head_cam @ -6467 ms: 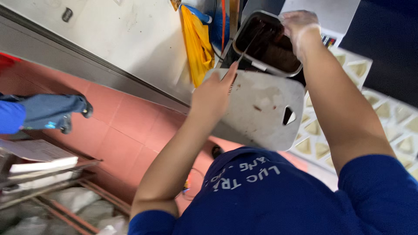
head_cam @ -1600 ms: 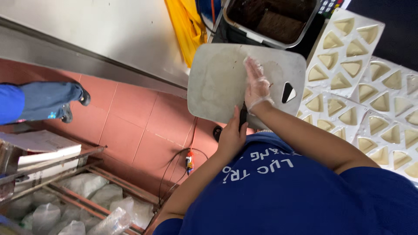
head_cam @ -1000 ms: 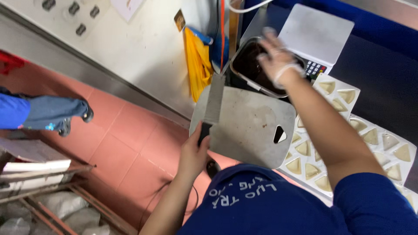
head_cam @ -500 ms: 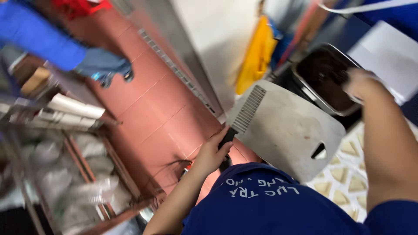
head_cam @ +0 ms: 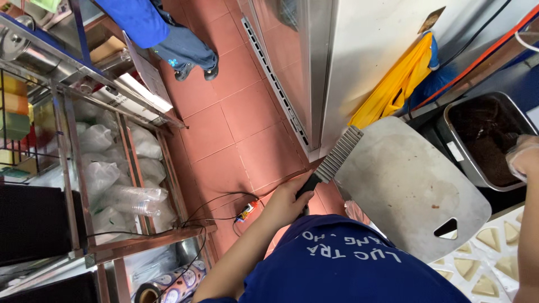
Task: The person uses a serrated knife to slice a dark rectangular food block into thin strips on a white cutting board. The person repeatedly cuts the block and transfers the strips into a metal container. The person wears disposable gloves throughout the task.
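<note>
The left hand sits at lower centre of the frame, bare forearm rising from the bottom edge, fingers curled shut in a grip around a dark handle. The gloved right hand shows at the right edge, its forearm running down that edge.

One wavy-bladed cutter, one grey cutting board, one metal tray, two hands.

A floor of red-brown square tiles carries a metal wire rack, black cables with an orange plug, and a standing person's dark shoes. A worn grey cutting board lies on the dark counter.
</note>
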